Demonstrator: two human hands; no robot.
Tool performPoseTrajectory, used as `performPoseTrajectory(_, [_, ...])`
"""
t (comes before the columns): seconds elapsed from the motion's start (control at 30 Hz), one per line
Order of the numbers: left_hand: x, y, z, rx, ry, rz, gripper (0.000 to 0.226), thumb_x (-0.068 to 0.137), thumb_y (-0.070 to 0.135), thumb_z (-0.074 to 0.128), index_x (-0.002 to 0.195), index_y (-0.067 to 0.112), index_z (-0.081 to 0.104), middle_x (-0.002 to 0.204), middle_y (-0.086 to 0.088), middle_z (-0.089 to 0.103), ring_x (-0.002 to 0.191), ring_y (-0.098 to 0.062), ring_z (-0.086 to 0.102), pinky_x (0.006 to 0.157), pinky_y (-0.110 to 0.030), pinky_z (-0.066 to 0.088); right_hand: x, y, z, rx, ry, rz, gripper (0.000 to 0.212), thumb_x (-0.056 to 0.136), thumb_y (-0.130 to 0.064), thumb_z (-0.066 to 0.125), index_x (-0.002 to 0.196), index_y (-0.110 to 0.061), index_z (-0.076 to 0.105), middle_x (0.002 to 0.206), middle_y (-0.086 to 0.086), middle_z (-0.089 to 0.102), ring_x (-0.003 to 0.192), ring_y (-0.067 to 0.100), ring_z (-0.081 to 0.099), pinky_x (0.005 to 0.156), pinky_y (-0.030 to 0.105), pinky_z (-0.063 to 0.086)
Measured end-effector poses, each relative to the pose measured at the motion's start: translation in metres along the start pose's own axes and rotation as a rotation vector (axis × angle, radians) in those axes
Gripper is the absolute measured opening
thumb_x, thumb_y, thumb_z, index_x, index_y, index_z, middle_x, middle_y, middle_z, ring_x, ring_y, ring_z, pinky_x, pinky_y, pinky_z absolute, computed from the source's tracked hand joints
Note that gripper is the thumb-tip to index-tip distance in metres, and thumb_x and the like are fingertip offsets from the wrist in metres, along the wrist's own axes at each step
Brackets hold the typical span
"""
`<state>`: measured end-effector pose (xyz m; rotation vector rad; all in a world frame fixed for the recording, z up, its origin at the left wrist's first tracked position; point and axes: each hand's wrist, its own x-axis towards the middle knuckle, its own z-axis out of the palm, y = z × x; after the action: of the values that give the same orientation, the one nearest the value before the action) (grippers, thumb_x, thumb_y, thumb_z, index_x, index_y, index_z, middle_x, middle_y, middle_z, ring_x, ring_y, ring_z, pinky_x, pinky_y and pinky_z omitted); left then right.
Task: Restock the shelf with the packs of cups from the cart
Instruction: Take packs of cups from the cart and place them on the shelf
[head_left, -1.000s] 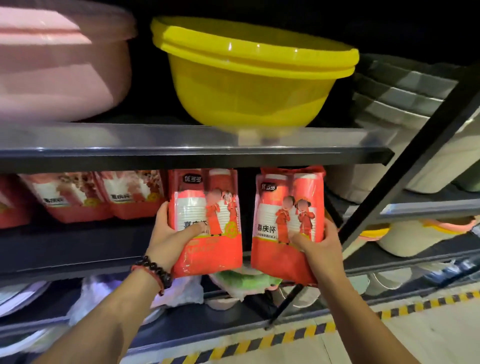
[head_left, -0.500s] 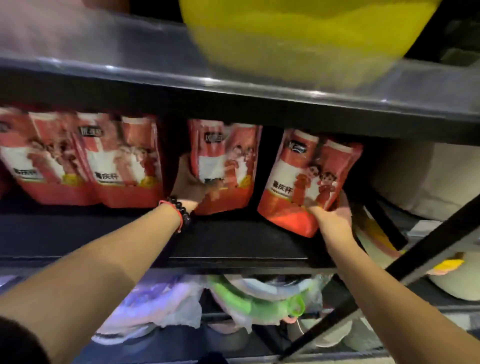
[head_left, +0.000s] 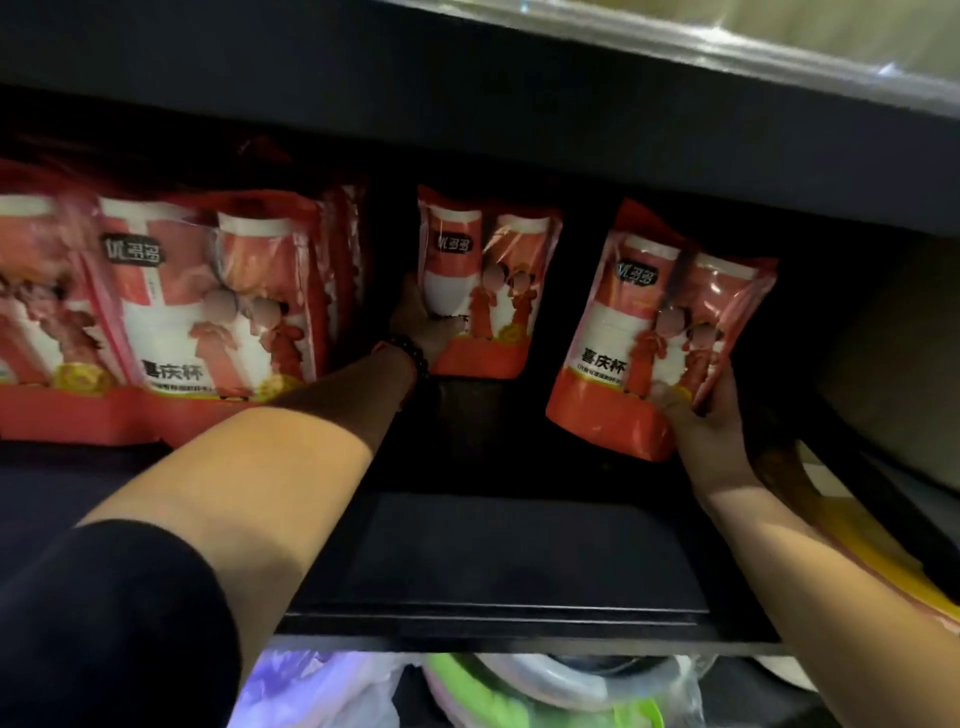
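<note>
Head view looked into a dark shelf (head_left: 498, 561) under an upper shelf board (head_left: 467, 130). The left hand (head_left: 423, 325) reached deep inside and gripped the lower left edge of a red pack of cups (head_left: 483, 280), thumb across its front, fingers hidden behind; the pack stood upright toward the back of the shelf. A dark bead bracelet (head_left: 413, 351) circled that wrist, and a black sleeve (head_left: 104, 623) covered the upper arm. The right hand (head_left: 701, 410) pinched the lower right corner of a second red pack (head_left: 654, 338), which tilted to the right nearer the front edge; whether its base touched the shelf could not be told. Each pack carried a small dark logo tag at upper left, too blurred to read, two cartoon figures in red, and the printed characters 喜庆杯 on a white panel. To the left, a row of matching packs (head_left: 208, 312) stood side by side with the same 喜庆杯 wording. Below the shelf lay items wrapped in clear plastic (head_left: 467, 691), green and white.
</note>
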<state>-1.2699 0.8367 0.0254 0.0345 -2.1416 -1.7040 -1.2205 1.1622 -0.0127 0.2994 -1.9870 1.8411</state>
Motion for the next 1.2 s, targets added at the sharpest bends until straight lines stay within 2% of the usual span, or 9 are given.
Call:
performPoseTrajectory(0.17, [0.009,0.002,0.007,0.019,0.072,-0.007,0.072,0.083,0.003,0.072,0.146,0.014,0.038,0.141,-0.007,0.053,0.129,-0.021,0.049,0.107,-0.032,0.038,0.022,-0.001,0.003,-0.009,-0.139,-0.013,0.064,0.097,-0.016,0.067,0.150,-0.036,0.038,0.143,-0.004,0.059,0.130,0.016,0.059,0.093,0.024,0.054])
performPoseTrajectory(0.33, [0.005,-0.006,0.009,0.009,0.142,0.020,0.063,0.086,0.005,0.069,0.141,0.017,0.040,0.131,0.002,0.055,0.120,-0.013,0.049,0.099,-0.027,0.035,0.046,0.005,0.016,-0.016,-0.180,-0.004,0.068,0.097,-0.009,0.063,0.155,-0.022,0.031,0.146,0.001,0.056,0.134,0.020,0.055,0.106,0.033,0.050])
performPoseTrajectory(0.5, [0.000,-0.012,0.006,-0.027,0.179,0.072,0.060,0.091,0.008,0.062,0.145,0.020,0.038,0.134,0.004,0.053,0.118,-0.006,0.046,0.101,-0.028,0.036,0.065,0.007,0.036,0.007,-0.161,0.028,0.076,0.089,-0.017,0.069,0.155,-0.022,0.032,0.138,-0.010,0.062,0.127,0.009,0.060,0.094,0.022,0.054])
performPoseTrajectory(0.63, [-0.002,-0.018,0.013,-0.036,0.146,0.058,0.070,0.092,0.007,0.060,0.152,0.022,0.025,0.144,0.002,0.045,0.124,-0.005,0.041,0.104,-0.026,0.032,0.076,0.025,0.046,0.054,-0.123,0.106,0.071,0.091,-0.001,0.066,0.154,-0.015,0.035,0.141,0.005,0.058,0.124,0.015,0.059,0.105,0.040,0.049])
performPoseTrajectory(0.73, [-0.002,-0.027,0.014,-0.007,0.122,-0.022,0.074,0.091,0.011,0.064,0.152,0.018,0.022,0.144,-0.001,0.044,0.123,-0.008,0.040,0.101,-0.025,0.028,0.080,0.030,0.050,0.057,-0.146,0.150,0.065,0.091,0.002,0.064,0.150,-0.011,0.040,0.136,0.005,0.060,0.119,0.013,0.061,0.108,0.043,0.047])
performPoseTrajectory(0.87, [0.002,-0.038,0.010,0.005,0.065,-0.079,0.079,0.089,0.017,0.068,0.153,0.023,0.021,0.140,0.003,0.047,0.117,-0.007,0.042,0.101,-0.029,0.032,0.086,0.033,0.051,0.055,-0.154,0.171,0.067,0.091,0.004,0.063,0.152,-0.009,0.037,0.146,0.015,0.054,0.133,0.028,0.054,0.112,0.046,0.043])
performPoseTrajectory(0.97, [0.006,-0.042,0.010,0.020,0.086,-0.089,0.076,0.087,0.024,0.070,0.149,0.023,0.027,0.133,0.006,0.049,0.117,-0.011,0.047,0.102,-0.032,0.036,0.083,0.033,0.051,0.048,-0.127,0.194,0.067,0.090,0.004,0.065,0.151,-0.011,0.040,0.143,0.012,0.057,0.125,0.022,0.058,0.111,0.045,0.045])
performPoseTrajectory(1.07, [0.006,-0.045,0.010,0.036,0.091,-0.100,0.074,0.087,0.034,0.070,0.147,0.025,0.029,0.125,0.011,0.048,0.114,-0.011,0.048,0.100,-0.034,0.038,0.081,0.035,0.051,0.051,-0.074,0.200,0.067,0.090,0.003,0.067,0.150,-0.011,0.042,0.142,0.012,0.058,0.130,0.026,0.056,0.110,0.044,0.045])
performPoseTrajectory(1.2, [0.007,-0.047,0.009,0.051,0.104,-0.121,0.067,0.088,0.032,0.069,0.144,0.020,0.034,0.123,0.007,0.052,0.113,-0.016,0.052,0.097,-0.034,0.041,0.080,0.036,0.054,0.029,-0.054,0.195,0.069,0.090,-0.001,0.069,0.151,-0.016,0.042,0.133,0.000,0.063,0.120,0.014,0.060,0.103,0.032,0.049])
